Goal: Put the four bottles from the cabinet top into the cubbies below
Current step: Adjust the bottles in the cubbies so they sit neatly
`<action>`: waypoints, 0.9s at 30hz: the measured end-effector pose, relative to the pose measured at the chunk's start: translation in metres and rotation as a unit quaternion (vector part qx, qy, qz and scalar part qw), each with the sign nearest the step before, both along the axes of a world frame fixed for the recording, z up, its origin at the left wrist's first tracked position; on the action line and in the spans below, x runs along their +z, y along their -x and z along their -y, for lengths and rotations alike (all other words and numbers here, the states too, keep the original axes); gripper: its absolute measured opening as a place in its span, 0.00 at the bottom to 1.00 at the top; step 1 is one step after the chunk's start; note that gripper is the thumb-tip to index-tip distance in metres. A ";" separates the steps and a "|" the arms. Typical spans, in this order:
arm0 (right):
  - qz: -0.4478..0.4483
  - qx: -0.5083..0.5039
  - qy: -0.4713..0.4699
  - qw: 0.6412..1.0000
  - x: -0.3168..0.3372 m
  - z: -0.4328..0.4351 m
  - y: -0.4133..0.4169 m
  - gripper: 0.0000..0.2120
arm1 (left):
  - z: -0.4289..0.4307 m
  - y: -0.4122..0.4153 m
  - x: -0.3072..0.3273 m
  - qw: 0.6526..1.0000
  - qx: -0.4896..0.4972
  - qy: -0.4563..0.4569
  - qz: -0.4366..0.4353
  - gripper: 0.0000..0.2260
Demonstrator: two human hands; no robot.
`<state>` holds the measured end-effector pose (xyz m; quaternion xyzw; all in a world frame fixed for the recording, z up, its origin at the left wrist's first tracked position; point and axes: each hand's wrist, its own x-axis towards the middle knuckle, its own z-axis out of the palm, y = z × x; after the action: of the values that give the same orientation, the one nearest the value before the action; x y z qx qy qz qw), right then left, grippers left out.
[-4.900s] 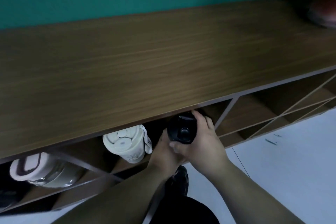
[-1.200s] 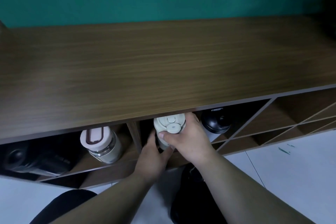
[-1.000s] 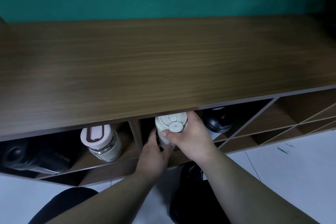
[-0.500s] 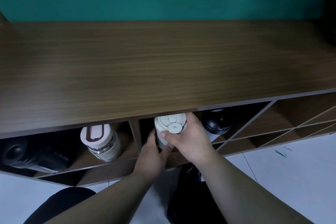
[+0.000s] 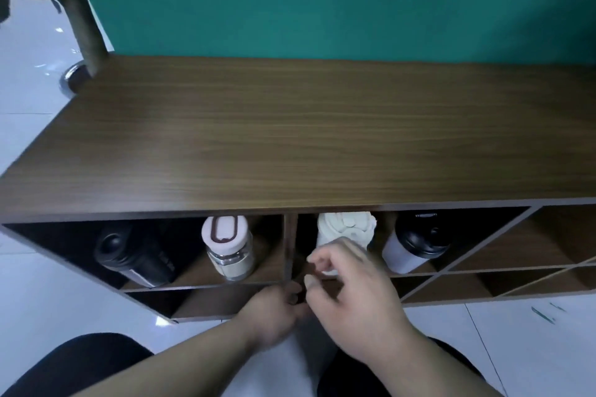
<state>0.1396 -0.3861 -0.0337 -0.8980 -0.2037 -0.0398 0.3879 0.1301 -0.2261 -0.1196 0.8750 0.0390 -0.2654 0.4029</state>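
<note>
Four bottles lie in the cubbies under the brown cabinet top. From left to right: a black bottle, a clear bottle with a pink lid, a cream bottle and a white bottle with a black lid. My right hand hovers just in front of the cream bottle, fingers loosely apart, holding nothing. My left hand is lower, near the shelf edge below the divider, with its fingers curled and empty.
Diagonal cubbies open to the right. A green wall stands behind the cabinet. A plant stem in a pot stands at the cabinet's left end. White tiled floor lies below, and my dark trousers show at the bottom.
Both hands have let go of the cream bottle and drawn back toward me. The bottle stays in its cubby. The view has pulled back, showing more of the cabinet.
</note>
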 end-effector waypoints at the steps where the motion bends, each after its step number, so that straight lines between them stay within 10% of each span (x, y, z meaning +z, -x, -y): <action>1: -0.004 0.035 0.011 0.999 -0.003 -0.010 0.004 0.08 | -0.010 0.005 0.004 1.000 -0.015 -0.016 0.005 0.42; 8: -0.116 0.109 0.059 0.985 -0.014 -0.075 0.006 0.27 | -0.092 0.041 0.008 0.992 0.129 -0.014 -0.009 0.19; 13: -0.166 0.056 0.021 0.984 -0.026 -0.113 -0.012 0.40 | -0.117 0.035 -0.004 0.971 0.234 0.006 0.054 0.29; 18: -0.223 0.010 -0.024 0.974 -0.036 -0.128 -0.033 0.34 | -0.123 0.018 -0.002 0.958 0.271 0.016 0.087 0.54; 27: -0.225 -0.029 -0.040 0.973 -0.045 -0.150 -0.035 0.28 | -0.127 0.008 -0.012 0.967 0.239 0.054 0.066 0.38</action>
<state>0.1748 -0.2366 -0.0783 -0.8734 -0.0835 0.1438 0.4578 0.1216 -0.0993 -0.1312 0.8328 0.2063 -0.1044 0.5029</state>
